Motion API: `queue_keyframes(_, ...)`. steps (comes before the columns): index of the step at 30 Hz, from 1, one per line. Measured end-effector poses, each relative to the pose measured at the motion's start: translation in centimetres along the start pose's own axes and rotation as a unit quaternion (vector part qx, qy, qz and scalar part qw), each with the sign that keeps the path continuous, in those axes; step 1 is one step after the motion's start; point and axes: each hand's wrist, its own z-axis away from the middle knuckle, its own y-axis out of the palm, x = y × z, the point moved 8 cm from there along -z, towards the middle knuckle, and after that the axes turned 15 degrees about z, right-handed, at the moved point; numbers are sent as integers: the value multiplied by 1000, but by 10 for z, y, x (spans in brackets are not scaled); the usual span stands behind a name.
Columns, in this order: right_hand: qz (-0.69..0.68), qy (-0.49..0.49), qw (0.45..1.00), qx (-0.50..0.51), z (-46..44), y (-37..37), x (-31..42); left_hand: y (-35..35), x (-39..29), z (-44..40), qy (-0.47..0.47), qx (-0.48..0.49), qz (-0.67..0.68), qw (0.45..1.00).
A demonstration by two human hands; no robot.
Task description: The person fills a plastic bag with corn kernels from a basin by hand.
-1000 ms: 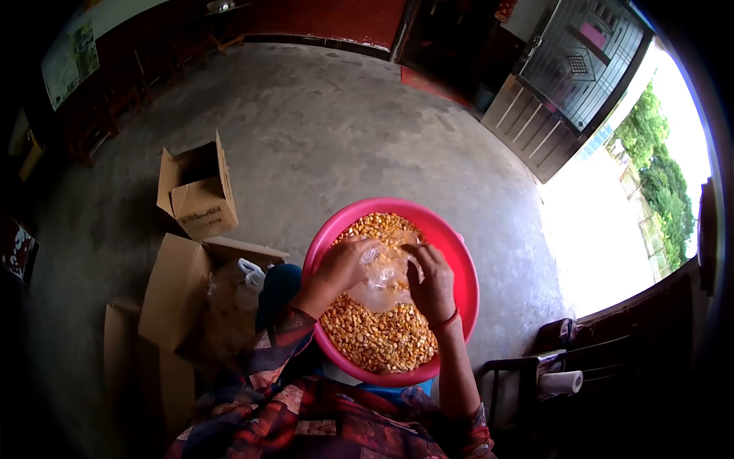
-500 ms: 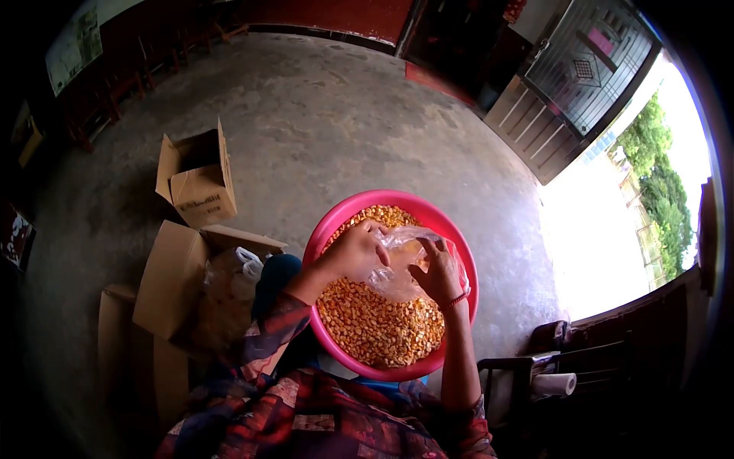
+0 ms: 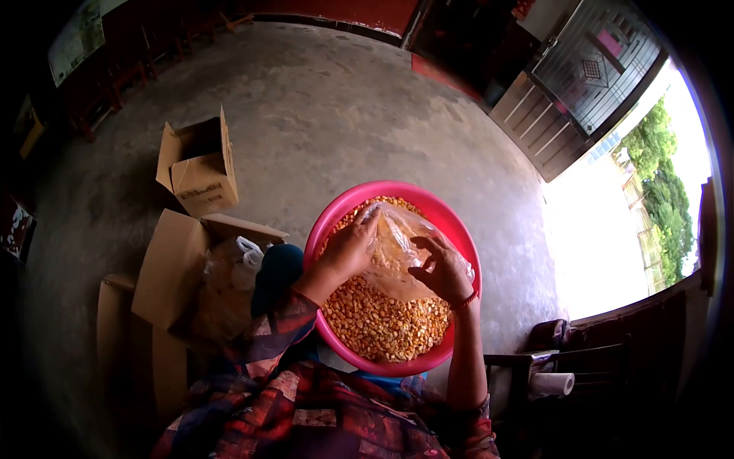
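Note:
A clear plastic bag [image 3: 397, 279] lies spread over the dried corn kernels [image 3: 382, 325] in a round pink basin [image 3: 334, 348]. My left hand [image 3: 352, 249] is closed on the bag's left edge, its fingers pointing up toward the far rim. On the bag's right side is my right hand [image 3: 445, 269], palm turned inward. Its thumb and forefinger are bent and stand apart, with nothing visible between them. Yellowish pieces show through the film, but I cannot tell whether they are inside the bag or under it.
Left of the basin, an open cardboard box [image 3: 172, 264] holds filled plastic bags [image 3: 225, 279]. Another open box [image 3: 205, 183] stands farther off on the concrete floor [image 3: 344, 99]. A dark chair [image 3: 573, 359] with a white roll [image 3: 552, 384] is at lower right, below the open door [image 3: 589, 76].
The bag has been spread wider and flatter across the corn. My left hand has straightened and turned upward along the bag's edge, while my right hand has shifted slightly right.

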Motion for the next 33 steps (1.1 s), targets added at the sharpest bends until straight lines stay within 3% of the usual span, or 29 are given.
queue_keyframes(1, 0, 1, 1000, 1, -5, 4, -4, 5, 4, 0, 6, 17, 0, 1000)
queue_keyframes(3, 161, -120, 974, -102, -11, 8, 4, 7, 5, 0, 10, 37, -1, 999)
queue_keyframes(4, 180, -100, 978, -31, -18, 29, -14, 9, 5, 0, -41, 88, -8, 995)
queue_keyframes(5, 176, -97, 979, -28, -16, 38, -26, 14, 8, 4, -93, 140, -14, 986)
queue_keyframes(7, 132, -97, 985, -61, -18, 31, -21, 16, 13, 4, -96, 129, 0, 987)
queue_keyframes(9, 123, -78, 981, -131, -12, 9, -13, 11, 11, 3, -20, 50, -10, 998)
queue_keyframes(11, 104, -88, 967, -213, 7, -25, 25, 9, 6, 1, -7, 40, 2, 999)
queue_keyframes(13, -11, -59, 988, -140, 27, -28, 56, 6, 8, 0, -51, 31, -5, 998)
queue_keyframes(15, -47, -217, 973, -58, 47, -5, 91, 6, 8, -1, -43, 24, -1, 999)
queue_keyframes(17, 15, -286, 958, 6, 58, 35, 101, 8, 7, -1, -41, 31, 5, 999)
queue_keyframes(19, 161, -329, 930, -18, 68, 62, 100, 9, 4, 0, -28, 38, 10, 999)
queue_keyframes(25, 132, -303, 943, -32, 64, 76, 79, 9, -2, 1, -8, 38, 19, 999)
queue_keyframes(31, 138, -225, 964, 25, 55, 79, 74, 8, -4, 0, -4, 36, 0, 999)
queue_keyframes(33, 12, -206, 979, -4, 49, 72, 75, 10, -5, -1, -32, 60, 12, 998)
